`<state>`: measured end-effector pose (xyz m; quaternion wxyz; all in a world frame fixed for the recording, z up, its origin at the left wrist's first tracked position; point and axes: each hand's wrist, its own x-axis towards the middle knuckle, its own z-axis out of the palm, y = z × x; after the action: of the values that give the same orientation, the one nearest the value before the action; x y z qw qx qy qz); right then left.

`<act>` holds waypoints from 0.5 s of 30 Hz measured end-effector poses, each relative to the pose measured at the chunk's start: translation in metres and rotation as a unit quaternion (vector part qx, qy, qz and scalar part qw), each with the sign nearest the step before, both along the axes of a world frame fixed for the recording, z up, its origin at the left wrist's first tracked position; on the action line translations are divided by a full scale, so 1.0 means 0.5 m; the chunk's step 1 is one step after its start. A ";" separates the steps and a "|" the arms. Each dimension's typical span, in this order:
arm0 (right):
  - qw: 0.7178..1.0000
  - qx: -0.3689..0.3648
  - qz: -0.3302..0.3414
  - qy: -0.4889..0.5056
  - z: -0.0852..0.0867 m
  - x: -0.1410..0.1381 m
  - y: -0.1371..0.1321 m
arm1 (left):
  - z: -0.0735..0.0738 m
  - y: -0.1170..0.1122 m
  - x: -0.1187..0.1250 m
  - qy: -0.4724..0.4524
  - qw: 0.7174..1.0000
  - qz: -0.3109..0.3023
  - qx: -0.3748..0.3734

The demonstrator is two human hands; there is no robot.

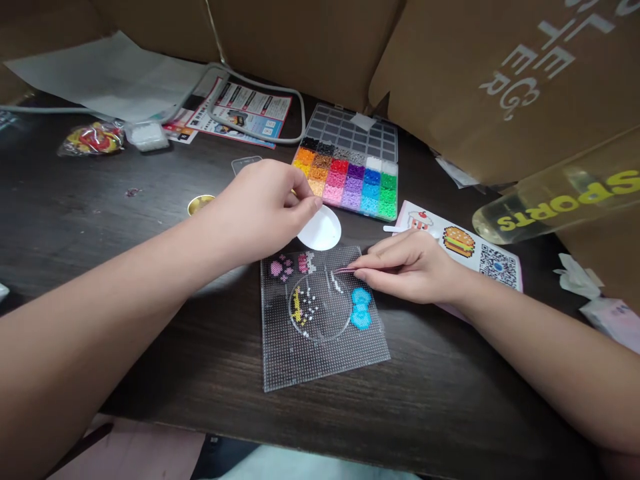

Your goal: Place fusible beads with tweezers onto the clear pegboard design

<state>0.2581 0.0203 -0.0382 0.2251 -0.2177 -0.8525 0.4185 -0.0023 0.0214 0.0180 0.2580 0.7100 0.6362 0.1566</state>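
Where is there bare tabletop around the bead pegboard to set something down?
Bare table shows right of the pegboard, bordered by the right forearm; another patch lies left of it, bordered by the left forearm. Beyond the pegboard it's crowded: left hand, white dish, open bead box, pattern sheet and right hand sit close together.

Dark wood grain here, the table [200,380] low in sheen! Toward its near edge, rough, studded, clear plastic: the pegboard [325,360]. The dish [321,232], smooth white. Matt cardboard [320,40] along the far edge, and by the far-left corner, crinkled glossy film on the packet [93,140].
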 end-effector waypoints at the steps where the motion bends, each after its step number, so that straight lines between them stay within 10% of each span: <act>1: 1.000 0.000 0.002 -0.001 0.000 0.000 0.000 | 0.000 0.000 0.001 0.001 1.000 -0.001 -0.001; 15: 0.990 -0.072 -0.107 0.053 0.020 -0.007 -0.009 | -0.013 0.004 -0.004 0.022 0.999 -0.033 -0.002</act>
<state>0.2548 0.0159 -0.0283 0.2970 -0.3005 -0.7791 0.4632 -0.0045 0.0232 0.0114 0.2510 0.7333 0.6182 0.1310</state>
